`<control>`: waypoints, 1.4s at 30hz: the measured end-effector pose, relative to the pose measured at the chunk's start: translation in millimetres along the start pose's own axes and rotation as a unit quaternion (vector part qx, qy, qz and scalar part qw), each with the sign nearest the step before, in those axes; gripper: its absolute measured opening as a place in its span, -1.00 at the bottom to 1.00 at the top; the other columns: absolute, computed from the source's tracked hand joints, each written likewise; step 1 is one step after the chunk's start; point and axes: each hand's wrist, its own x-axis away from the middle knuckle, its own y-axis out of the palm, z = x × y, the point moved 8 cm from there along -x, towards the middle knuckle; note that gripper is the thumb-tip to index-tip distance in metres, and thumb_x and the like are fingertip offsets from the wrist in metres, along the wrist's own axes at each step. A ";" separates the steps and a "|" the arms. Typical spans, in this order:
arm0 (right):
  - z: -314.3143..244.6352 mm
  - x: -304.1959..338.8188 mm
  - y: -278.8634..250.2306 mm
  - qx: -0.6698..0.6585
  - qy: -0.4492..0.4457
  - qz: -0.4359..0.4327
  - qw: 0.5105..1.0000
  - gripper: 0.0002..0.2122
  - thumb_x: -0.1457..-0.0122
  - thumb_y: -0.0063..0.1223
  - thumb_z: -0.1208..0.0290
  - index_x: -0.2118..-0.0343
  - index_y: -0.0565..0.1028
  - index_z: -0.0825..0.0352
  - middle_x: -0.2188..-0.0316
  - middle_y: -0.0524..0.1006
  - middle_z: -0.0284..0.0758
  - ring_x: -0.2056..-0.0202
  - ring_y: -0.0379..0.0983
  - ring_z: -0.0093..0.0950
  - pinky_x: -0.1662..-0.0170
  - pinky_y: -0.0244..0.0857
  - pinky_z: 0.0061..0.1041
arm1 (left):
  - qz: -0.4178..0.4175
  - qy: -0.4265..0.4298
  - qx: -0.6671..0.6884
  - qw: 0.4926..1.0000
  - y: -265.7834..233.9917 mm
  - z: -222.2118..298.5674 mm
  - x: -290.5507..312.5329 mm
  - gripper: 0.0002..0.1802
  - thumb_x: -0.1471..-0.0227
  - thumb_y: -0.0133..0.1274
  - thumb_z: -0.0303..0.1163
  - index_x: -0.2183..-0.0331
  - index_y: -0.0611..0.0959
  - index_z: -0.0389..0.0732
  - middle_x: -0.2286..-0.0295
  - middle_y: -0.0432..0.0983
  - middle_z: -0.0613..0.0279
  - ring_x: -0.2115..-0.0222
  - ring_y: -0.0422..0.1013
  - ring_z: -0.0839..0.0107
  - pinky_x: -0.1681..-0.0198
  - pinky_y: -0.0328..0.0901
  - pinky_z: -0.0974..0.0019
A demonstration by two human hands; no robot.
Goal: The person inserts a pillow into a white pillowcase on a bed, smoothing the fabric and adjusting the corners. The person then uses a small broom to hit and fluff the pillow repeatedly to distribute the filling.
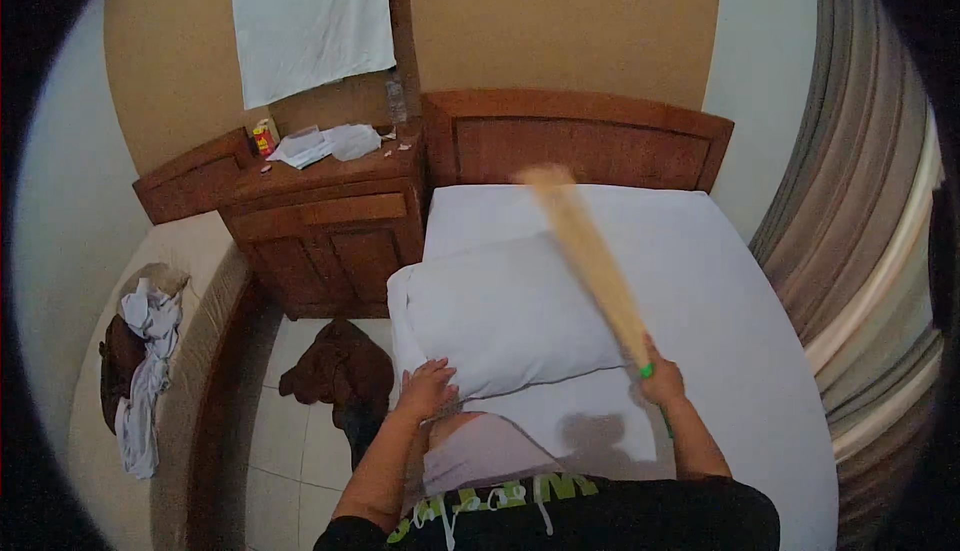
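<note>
Bed [740, 351] with a white sheet and a brown wooden headboard [580, 141] fills the middle and the 3 o'clock side of the view. At 11 o'clock from it stands a brown wooden bedside cabinet [330, 231] carrying white papers [305, 146]. A plump white pillow [510, 316] lies on the near part of the bed. A long pale wooden stick [590, 251], blurred, perhaps in mid-swing, slants over the pillow toward 11 o'clock. A crumpled brown cloth [340, 371] lies on the tiled floor at 9 o'clock from the pillow. The left hand [428, 387] rests with fingers spread on the pillow's near corner. The right hand [660, 379] is closed around the stick's lower end.
</note>
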 end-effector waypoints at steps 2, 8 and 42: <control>-30.2 16.3 0.6 0.094 -0.092 -0.020 0.991 -0.26 0.21 -0.04 0.40 -0.11 -0.03 -0.19 0.29 0.44 -0.09 0.26 0.39 -0.17 0.22 0.28 -0.29 | -0.004 0.003 -0.005 1.000 7.2 0.5 3.7 -0.51 0.09 -0.05 -0.09 0.07 0.38 0.02 -0.03 0.10 0.33 -0.08 -0.03 0.28 -0.02 -0.17 -0.28; 3.2 -19.7 33.1 0.078 -0.052 -0.038 0.995 -0.30 0.17 -0.07 0.41 -0.11 -0.01 -0.14 0.33 0.46 -0.11 0.29 0.40 -0.17 0.21 0.27 -0.29 | -0.036 0.018 -0.050 0.998 13.6 1.3 4.2 -0.47 0.08 -0.06 -0.07 0.05 0.36 -0.03 -0.05 0.07 0.28 -0.08 -0.05 0.26 -0.01 -0.15 -0.30; 54.8 -59.0 58.9 -0.173 0.099 0.033 0.979 -0.24 0.17 -0.07 0.41 -0.15 -0.14 0.12 0.35 0.44 -0.02 0.31 0.39 -0.14 0.22 0.27 -0.26 | 0.142 0.022 0.177 0.974 -6.7 -24.5 10.2 -0.41 0.16 0.09 -0.23 0.07 0.34 -0.25 0.02 0.16 -0.01 -0.01 0.10 0.17 -0.03 0.03 0.19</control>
